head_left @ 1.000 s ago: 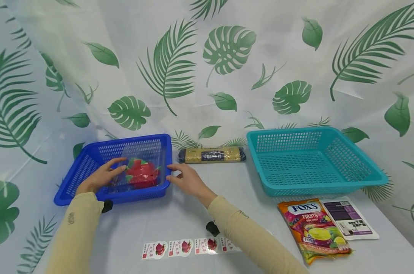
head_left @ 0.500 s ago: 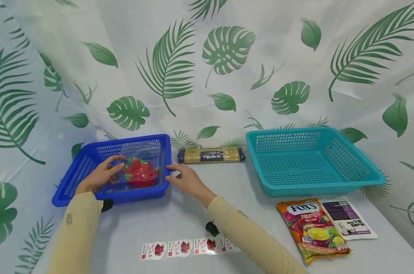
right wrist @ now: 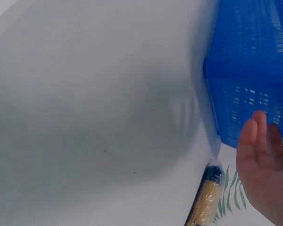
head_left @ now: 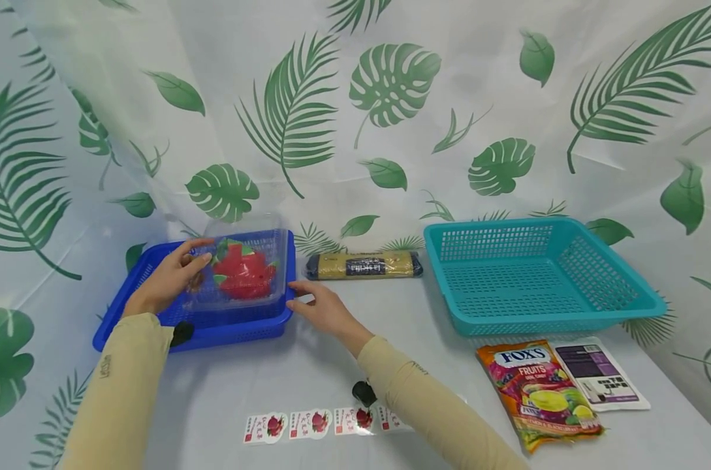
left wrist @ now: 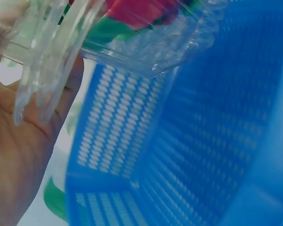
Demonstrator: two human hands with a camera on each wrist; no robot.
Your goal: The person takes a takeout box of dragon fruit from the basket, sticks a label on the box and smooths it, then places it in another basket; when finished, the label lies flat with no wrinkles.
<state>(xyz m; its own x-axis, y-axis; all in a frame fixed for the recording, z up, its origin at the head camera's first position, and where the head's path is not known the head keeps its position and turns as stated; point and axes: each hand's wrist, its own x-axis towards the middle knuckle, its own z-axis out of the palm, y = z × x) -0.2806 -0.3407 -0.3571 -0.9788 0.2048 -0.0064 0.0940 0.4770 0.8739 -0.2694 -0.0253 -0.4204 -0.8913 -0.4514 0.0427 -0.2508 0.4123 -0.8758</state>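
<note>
Hanging over the three-o'clock half of the blue basket, a clear box with a red-and-green fruit shape inside is gripped at its nine-o'clock edge by the left hand. In the head view its twelve-o'clock edge is seen above the basket's far rim. No support is seen on its three-o'clock side, so a twist or sag could be caused by the one-sided hold, and the thin plastic could be bent or popped if pinched hard; whether the lid is fastened cannot be told. The basket's three-o'clock rim is touched by the fingertips of the right hand, extended rather than wrapped round it; if the box is swung that way, the rim or those fingers could be struck and the basket shifted. From the box, a gold-and-navy packet and the teal basket are placed at three o'clock, the orange candy bag and a white-and-purple packet near four, and a sticker strip, partly covered by the right sleeve, at five.
</note>
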